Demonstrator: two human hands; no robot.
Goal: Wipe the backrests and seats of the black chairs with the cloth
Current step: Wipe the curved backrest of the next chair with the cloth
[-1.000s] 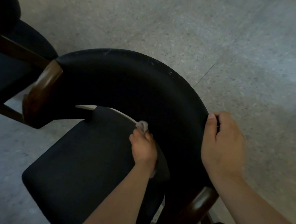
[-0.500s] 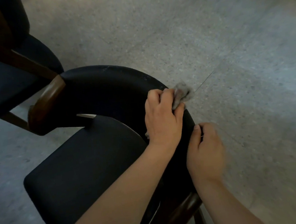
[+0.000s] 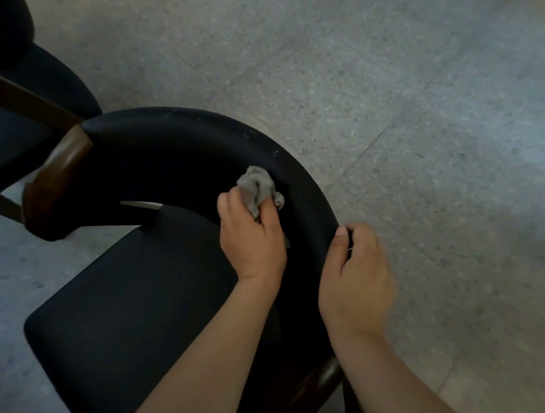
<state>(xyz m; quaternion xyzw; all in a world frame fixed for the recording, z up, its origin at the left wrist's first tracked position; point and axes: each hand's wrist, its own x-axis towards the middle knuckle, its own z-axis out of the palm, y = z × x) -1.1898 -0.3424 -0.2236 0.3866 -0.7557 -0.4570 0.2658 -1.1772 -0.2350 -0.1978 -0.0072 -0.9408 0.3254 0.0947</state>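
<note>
Head camera: where is the cloth (image 3: 257,188)?
"Bunched in the left hand (image 3: 251,240), pressed on the inner face of the backrest (image 3: 177,148), above the seat (image 3: 127,313)."
"And the right hand (image 3: 355,281)?"
"Its fingers curl over the backrest's outer edge, thumb on top. A second chair (image 3: 7,128) stands at the left."

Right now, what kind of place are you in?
Likely a dining or meeting room, though I'm unsure: a black chair with a wooden arm, a matching second chair beside it, and a speckled stone-like floor.

backrest (image 3: 176,142) – matt black fabric; armrest (image 3: 58,176) – glossy wood
</note>
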